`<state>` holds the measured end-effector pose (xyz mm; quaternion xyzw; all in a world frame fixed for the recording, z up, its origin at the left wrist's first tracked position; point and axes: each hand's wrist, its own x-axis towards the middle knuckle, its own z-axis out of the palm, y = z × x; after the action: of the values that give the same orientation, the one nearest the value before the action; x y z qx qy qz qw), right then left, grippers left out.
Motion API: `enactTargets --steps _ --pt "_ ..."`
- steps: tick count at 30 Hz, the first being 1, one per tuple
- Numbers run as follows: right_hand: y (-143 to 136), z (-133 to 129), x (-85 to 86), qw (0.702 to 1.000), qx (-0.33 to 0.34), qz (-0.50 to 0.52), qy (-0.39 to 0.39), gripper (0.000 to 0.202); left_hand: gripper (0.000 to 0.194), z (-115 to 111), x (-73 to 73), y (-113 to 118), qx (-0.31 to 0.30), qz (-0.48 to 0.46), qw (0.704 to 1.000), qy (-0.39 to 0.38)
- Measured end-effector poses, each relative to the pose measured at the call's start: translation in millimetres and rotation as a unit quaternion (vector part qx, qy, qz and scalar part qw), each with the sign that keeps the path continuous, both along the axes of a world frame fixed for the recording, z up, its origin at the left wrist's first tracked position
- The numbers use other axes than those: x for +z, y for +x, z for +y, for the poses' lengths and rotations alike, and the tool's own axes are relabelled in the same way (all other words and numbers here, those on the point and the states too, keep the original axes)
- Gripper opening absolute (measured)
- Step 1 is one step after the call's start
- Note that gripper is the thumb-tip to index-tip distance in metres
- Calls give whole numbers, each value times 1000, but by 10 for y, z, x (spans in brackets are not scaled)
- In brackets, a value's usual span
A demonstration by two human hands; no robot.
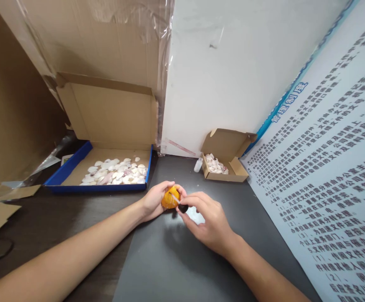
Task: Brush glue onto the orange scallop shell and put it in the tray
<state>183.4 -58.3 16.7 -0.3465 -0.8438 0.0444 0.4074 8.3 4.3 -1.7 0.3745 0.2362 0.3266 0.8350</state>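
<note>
My left hand (157,201) is closed around a rounded, yellow-orange object (170,199) with a glossy, uneven surface; I cannot make out its kind. Between the thumb and fingers of my right hand (205,216) is a black-capped applicator (182,207) with a thin pale stem. Its stem reaches to the orange object and its tip is at or just over the surface; contact is hard to tell. Both hands are just above the dark grey mat (169,260), close together. A small whitish bottle (198,165) stands beyond my right hand.
At the back left, an open blue-edged cardboard box (97,188) holds many white shells (119,172). A smaller open cardboard box (224,178) with shells is at the back right. Behind stands a white panel (232,75); a printed board (333,176) leans along the right.
</note>
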Motion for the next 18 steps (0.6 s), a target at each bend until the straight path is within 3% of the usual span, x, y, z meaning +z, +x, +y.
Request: enactTargets --steps 4,10,15,18 --pt "-8 -3 22 999 -25 -16 12 18 36 5 -7 -1 0 -3 1000 -1" --pt "-44 -48 34 997 50 -56 5 15 40 6 8 -1 -11 3 1000 8" --pt "-59 -53 34 999 -17 -31 36 18 39 10 4 3 -5 3 1000 -6" --pt "-71 -57 31 998 27 -62 12 13 39 6 13 4 -7 7 1000 -4"
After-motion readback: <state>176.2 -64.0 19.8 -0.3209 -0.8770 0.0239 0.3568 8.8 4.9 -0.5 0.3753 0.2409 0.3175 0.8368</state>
